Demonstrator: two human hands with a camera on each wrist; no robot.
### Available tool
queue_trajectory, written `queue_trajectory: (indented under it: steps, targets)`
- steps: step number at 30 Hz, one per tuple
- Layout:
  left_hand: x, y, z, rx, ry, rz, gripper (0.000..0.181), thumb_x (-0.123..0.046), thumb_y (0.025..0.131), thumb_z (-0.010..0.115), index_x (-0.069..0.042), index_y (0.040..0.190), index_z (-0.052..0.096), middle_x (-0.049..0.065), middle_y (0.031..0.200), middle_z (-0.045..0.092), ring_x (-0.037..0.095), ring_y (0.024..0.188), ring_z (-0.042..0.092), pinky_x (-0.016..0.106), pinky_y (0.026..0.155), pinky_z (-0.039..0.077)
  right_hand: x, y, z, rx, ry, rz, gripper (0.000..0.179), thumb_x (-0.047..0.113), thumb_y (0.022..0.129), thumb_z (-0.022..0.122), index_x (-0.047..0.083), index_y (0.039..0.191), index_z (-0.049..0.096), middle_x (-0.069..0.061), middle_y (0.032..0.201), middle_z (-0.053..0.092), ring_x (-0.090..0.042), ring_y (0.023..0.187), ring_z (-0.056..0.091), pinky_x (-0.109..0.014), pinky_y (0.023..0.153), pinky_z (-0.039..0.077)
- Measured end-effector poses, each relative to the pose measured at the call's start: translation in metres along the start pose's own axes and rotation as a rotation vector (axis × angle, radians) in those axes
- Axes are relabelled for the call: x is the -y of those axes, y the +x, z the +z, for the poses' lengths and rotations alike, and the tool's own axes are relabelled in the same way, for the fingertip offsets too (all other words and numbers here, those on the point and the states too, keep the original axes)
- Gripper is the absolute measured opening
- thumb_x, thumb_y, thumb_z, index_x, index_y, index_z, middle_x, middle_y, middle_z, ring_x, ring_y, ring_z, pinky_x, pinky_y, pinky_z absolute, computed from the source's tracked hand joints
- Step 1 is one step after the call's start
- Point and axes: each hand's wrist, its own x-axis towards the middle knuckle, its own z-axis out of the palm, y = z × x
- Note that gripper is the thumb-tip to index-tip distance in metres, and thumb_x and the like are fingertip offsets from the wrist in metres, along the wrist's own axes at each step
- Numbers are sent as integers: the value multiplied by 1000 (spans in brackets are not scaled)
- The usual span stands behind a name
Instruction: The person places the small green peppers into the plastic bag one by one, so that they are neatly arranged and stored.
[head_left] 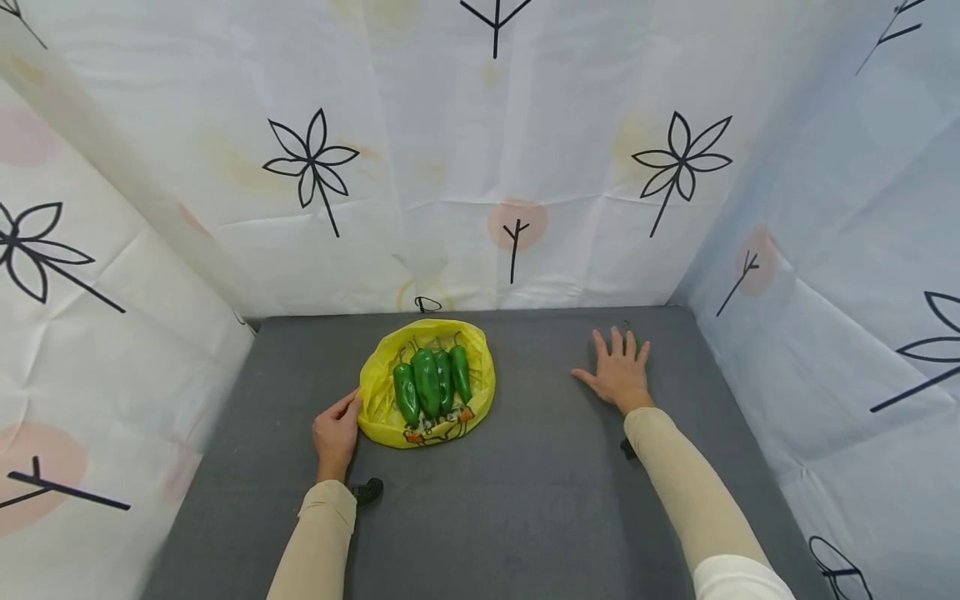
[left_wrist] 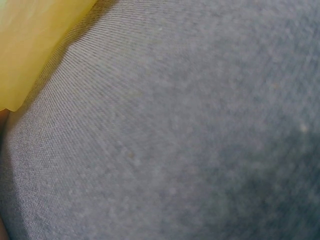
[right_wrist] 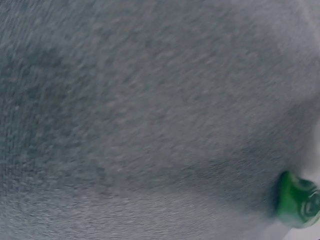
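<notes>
A yellow plastic bag point(head_left: 482, 392), its mouth spread wide, sits on the grey table left of the middle. Several green chili peppers point(head_left: 427, 383) lie side by side inside it, stems toward the back. My left hand point(head_left: 335, 432) pinches the bag's left edge between thumb and fingers; part of the yellow bag point(left_wrist: 35, 45) fills the upper left corner of the left wrist view. On the right, my right hand point(head_left: 621, 377) is spread, fingers apart, over one more green pepper point(head_left: 638, 342), mostly hidden behind the fingers. The right wrist view shows that pepper's end point(right_wrist: 295, 202) at lower right.
Grey cloth covers the table point(head_left: 517, 517). White patterned sheets point(head_left: 450, 167) hang along the back and both sides, meeting the table's back edge just beyond the bag and the right hand.
</notes>
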Motion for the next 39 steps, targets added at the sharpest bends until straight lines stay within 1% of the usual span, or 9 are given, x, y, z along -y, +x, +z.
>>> queue_trajectory:
  steps: [4,10,12,14,17,19,24,32,39]
  targets:
    - [2,0,1,8,-4,-1,37,-38,98,68,-15,126,75,12,128,72,32,126,65,49,111,48,-10,-2,1,-4,53,37,92,58,97,60,7,163,20,-33,164,14,-58,152,9,-79,120,7]
    - [2,0,1,5,-12,0,38,-40,98,67,-15,126,75,12,128,72,32,127,65,50,112,48,-20,-3,-7,-3,142,65,91,52,99,61,3,163,18,-36,162,13,-61,149,12,-78,119,11]
    - [2,-1,0,3,-19,-1,38,-39,98,68,-15,126,75,12,128,73,32,126,65,50,112,48,-23,-4,-10,-1,143,63,89,52,100,59,2,162,18,-37,162,14,-60,149,14,-76,120,14]
    - [2,-1,0,-1,-23,-4,37,-39,98,68,-16,126,75,12,128,73,32,126,65,49,112,48,-26,-4,-10,4,152,79,88,52,101,57,2,162,18,-39,161,14,-62,146,17,-74,118,20]
    - [2,-1,1,-9,-16,0,37,-38,98,68,-15,126,75,13,128,72,32,126,65,49,111,48,-31,-5,-9,24,167,132,88,55,103,52,2,163,16,-41,159,13,-64,143,20,-73,114,28]
    - [2,0,2,-13,-8,-2,36,-38,98,67,-16,125,76,12,128,72,32,126,65,49,112,48,-35,-6,-7,32,210,184,88,56,103,50,3,163,14,-42,158,14,-65,139,22,-74,110,31]
    - [3,2,2,-16,6,-2,37,-38,98,67,-15,126,75,12,128,72,33,126,65,50,111,48,-40,-6,-6,18,299,260,84,55,104,48,6,164,15,-41,156,21,-63,136,27,-74,107,31]
    - [3,2,2,-21,16,-1,37,-38,99,67,-15,126,75,12,128,72,32,126,65,50,111,48,-43,-3,1,3,362,275,82,52,105,47,5,164,13,-41,150,33,-60,131,35,-71,106,35]
    - [6,3,3,-19,5,-7,39,-41,98,67,-15,127,75,11,129,72,32,127,65,50,112,48,-37,-1,-4,11,475,290,76,38,106,50,1,162,13,-42,147,33,-56,128,36,-65,105,36]
